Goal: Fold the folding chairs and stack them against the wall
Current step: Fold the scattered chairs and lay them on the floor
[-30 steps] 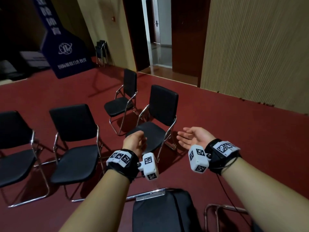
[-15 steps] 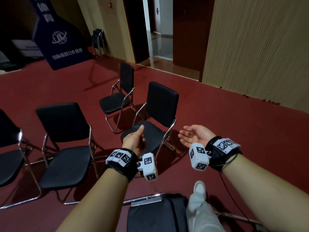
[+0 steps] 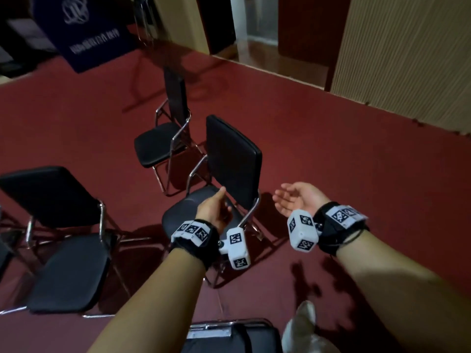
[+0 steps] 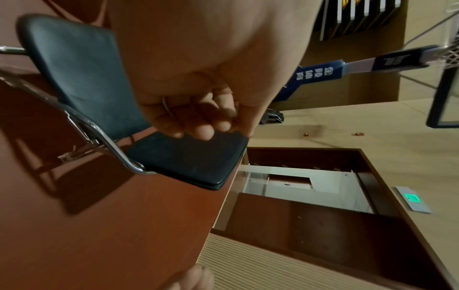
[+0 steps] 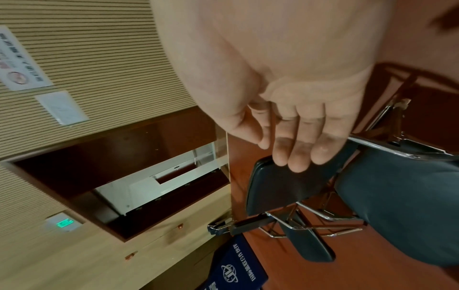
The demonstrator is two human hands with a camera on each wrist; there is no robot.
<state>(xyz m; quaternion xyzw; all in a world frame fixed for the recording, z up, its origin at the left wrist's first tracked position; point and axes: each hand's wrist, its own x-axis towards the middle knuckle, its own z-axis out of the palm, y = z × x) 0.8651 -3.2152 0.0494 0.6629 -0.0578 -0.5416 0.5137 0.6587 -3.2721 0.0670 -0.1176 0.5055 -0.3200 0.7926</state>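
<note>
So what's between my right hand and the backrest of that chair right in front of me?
Nothing but air over bare red floor: in the head view the right hand hangs open, just right of the chair's backrest, not touching it.

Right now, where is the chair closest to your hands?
In the head view, the nearest open chair stands just ahead at centre on the red floor, its backrest between the left hand and right hand, neither touching it.

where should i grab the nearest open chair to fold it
Take the chair by its upright backrest's top edge with the right hand, from the right; the left hand, above the flat seat, can lift its front. Both hands hold nothing.
</note>
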